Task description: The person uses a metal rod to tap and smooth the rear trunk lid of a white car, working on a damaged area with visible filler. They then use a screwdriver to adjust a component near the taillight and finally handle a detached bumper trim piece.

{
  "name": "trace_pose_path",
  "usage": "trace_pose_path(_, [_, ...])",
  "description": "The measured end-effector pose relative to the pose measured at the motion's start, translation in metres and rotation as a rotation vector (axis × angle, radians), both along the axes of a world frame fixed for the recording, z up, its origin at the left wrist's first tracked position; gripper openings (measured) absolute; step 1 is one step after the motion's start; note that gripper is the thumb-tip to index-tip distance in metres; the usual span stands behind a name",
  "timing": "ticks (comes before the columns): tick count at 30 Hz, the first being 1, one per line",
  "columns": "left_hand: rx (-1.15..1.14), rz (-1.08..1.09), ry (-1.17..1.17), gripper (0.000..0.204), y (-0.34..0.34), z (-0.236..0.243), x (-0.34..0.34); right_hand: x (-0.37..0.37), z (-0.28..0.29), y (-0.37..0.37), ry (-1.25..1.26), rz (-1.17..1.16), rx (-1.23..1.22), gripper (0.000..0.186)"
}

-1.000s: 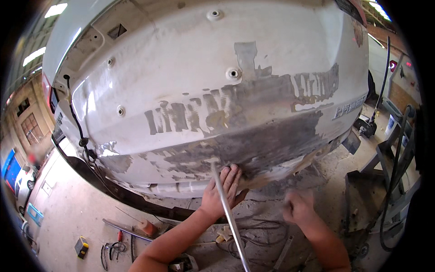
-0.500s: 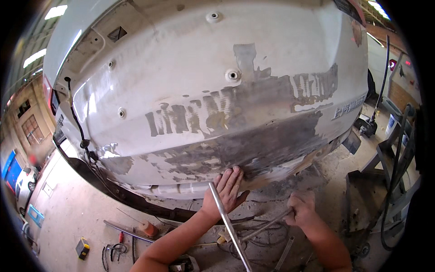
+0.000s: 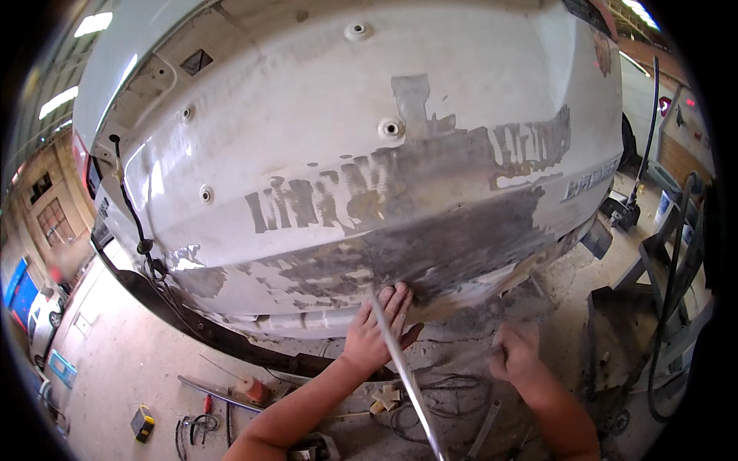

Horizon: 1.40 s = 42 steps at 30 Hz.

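Observation:
My left hand (image 3: 367, 338) lies with extended fingers on the lower grey, patchy area of a white car's rear panel (image 3: 477, 69). A long silver rod (image 3: 407, 375) crosses over this hand, its upper tip at the panel near my fingertips. To the right, my right hand (image 3: 516, 355) is closed on a metal bar (image 3: 480, 359), which shows only as a blurred streak pointing leftward. The panel has several round white mounts and a dangling black cable (image 3: 138, 215) at its left.
A metal stand (image 3: 638, 300) with hoses is at right, beside a bucket (image 3: 663, 211). On the floor lie a yellow-black tool (image 3: 142, 422), cables (image 3: 453, 392) and an orange-handled tool (image 3: 254, 388). A parked white car (image 3: 42, 319) and blue object (image 3: 19, 284) are at left.
The silver rod's tip dropped from the panel, then rose back against it by my fingertips. My right hand shifted slightly right. My left hand stays on the panel.

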<state>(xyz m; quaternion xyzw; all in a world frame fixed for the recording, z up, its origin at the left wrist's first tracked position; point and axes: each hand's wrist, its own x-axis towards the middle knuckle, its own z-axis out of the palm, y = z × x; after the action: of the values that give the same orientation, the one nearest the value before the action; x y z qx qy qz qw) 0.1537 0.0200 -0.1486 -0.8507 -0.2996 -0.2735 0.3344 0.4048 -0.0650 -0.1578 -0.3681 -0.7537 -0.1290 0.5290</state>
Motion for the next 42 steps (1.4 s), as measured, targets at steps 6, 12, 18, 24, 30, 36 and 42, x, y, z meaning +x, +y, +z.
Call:
trace_pose_path(6, [0.019, 0.002, 0.001, 0.072, 0.003, -0.003, -0.002, 0.003, -0.01, 0.0, 0.03, -0.148, -0.12, 0.037])
trace_pose_path(12, [-0.042, 0.022, 0.047, 0.075, 0.001, -0.004, -0.004, 0.011, -0.016, 0.003, 0.103, -0.168, -0.175, 0.042])
trace_pose_path(18, [-0.028, 0.045, 0.039, 0.078, 0.003, -0.013, -0.006, 0.015, -0.015, 0.0, 0.012, -0.112, -0.103, 0.044])
trace_pose_path(24, [-0.103, 0.086, 0.016, 0.065, -0.005, -0.004, -0.001, 0.018, -0.01, -0.005, 0.04, -0.032, -0.068, 0.039])
trace_pose_path(30, [-0.033, 0.081, -0.004, 0.062, -0.007, -0.003, 0.001, 0.018, -0.02, -0.006, 0.094, -0.124, -0.124, 0.031])
trace_pose_path(36, [-0.072, 0.105, 0.039, 0.063, -0.013, 0.006, 0.002, 0.021, -0.024, -0.005, 0.149, -0.162, -0.244, 0.034])
trace_pose_path(42, [-0.112, 0.099, 0.022, 0.067, -0.009, 0.005, 0.002, 0.018, -0.018, -0.009, 0.048, -0.167, -0.084, 0.048])
